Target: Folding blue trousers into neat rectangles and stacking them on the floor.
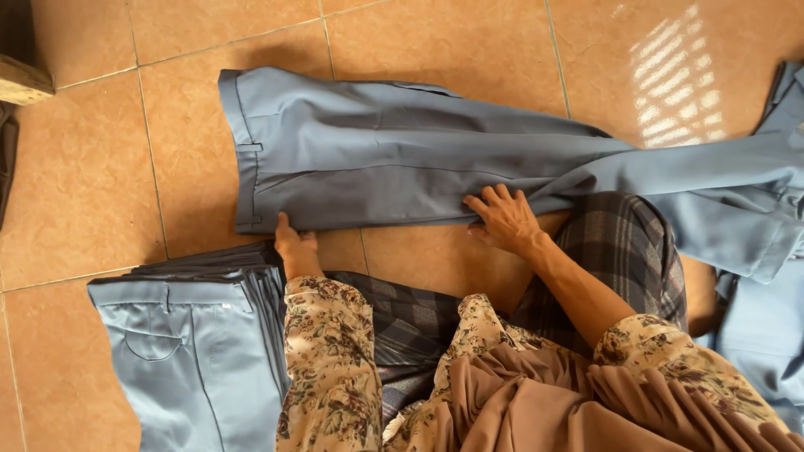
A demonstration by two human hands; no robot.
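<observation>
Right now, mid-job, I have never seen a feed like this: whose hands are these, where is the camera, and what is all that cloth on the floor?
There is no machine here: a person sitting on an orange tiled floor works with bare hands. The single picture comes from a camera on their head, looking down. A pair of grey-blue trousers lies spread across the tiles. The left hand touches its near edge by the waistband; the right hand rests flat, fingers spread, where the legs begin. Neither hand lifts anything. Beside the left arm sits a stack of folded grey-blue trousers. More grey-blue cloth lies at the right.
</observation>
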